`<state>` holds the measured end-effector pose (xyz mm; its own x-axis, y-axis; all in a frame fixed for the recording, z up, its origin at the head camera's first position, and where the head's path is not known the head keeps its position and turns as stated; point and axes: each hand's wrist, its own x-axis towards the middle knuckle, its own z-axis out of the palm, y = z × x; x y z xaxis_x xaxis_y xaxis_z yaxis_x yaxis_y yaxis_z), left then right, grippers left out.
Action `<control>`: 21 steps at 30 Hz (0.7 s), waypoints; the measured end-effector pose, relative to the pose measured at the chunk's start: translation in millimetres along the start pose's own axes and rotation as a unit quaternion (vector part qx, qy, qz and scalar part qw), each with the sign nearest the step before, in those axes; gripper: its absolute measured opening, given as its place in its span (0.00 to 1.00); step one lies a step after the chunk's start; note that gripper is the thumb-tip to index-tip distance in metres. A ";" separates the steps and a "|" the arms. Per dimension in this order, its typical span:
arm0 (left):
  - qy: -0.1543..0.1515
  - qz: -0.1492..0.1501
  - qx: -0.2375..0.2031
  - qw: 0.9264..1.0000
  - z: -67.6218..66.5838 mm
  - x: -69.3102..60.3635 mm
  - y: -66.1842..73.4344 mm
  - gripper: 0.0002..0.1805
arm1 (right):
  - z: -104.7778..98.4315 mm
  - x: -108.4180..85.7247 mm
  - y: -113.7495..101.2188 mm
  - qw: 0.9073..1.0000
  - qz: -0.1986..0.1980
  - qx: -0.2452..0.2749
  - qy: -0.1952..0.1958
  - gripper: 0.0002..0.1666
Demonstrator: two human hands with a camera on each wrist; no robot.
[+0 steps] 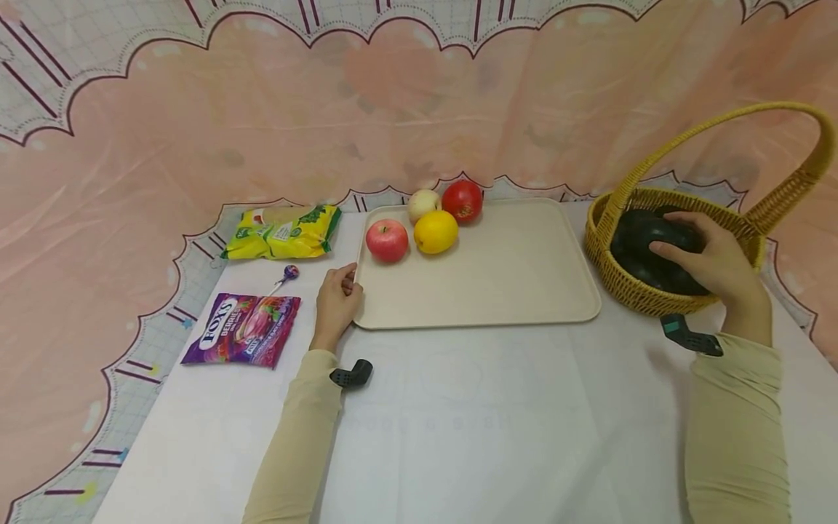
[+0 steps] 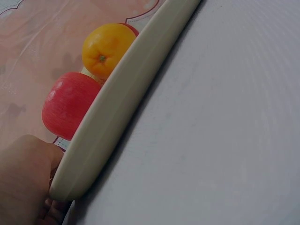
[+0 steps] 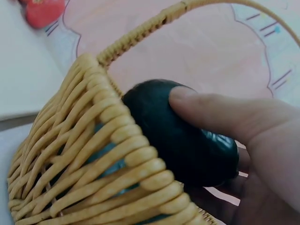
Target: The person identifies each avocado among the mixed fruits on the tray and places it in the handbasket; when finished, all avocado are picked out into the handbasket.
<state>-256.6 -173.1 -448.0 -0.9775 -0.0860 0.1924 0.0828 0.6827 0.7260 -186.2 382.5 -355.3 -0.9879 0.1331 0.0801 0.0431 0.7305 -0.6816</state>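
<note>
My right hand (image 1: 703,251) reaches into the yellow wicker basket (image 1: 605,273) and grips a dark green avocado (image 3: 173,136), thumb on one side and fingers round the other. More dark shapes lie beneath it in the basket, partly hidden. At the left edge of the beige tray (image 1: 497,284), my left hand (image 1: 337,302) holds the rim between thumb and curled fingers. On the tray's left part sit a red apple (image 1: 387,241), an orange (image 1: 436,232), a pale yellowish fruit (image 1: 423,205) and a red pomegranate-like fruit (image 1: 462,201).
Left of the tray lie a yellow-green snack packet (image 1: 283,233), a lollipop (image 1: 290,272) and a purple candy bag (image 1: 242,330). The basket's tall handle (image 1: 727,113) arches above the right hand. A patterned cloth (image 1: 294,138) hangs behind the white table (image 1: 458,437).
</note>
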 end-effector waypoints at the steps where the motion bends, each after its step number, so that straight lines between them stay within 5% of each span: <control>1: 0.001 0.000 -0.001 1.000 0.0 0.1 -0.2 0.24 | 0.3 0.6 0.4 1.000 -0.002 -0.001 0.001 0.42; 12: -0.001 0.002 -0.003 1.000 0.3 0.1 -1.4 0.24 | 1.5 4.8 10.5 1.000 0.010 -0.020 0.004 0.43; 21: -0.006 -0.004 -0.006 1.000 -0.9 -0.8 0.6 0.25 | 5.8 11.6 18.4 0.997 -0.029 -0.076 -0.010 0.38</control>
<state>-255.5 -173.3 -447.2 -0.9803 -0.0826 0.1796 0.0780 0.6730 0.7355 -197.7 393.6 -371.1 -0.9921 0.0750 0.1005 0.0062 0.8298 -0.5580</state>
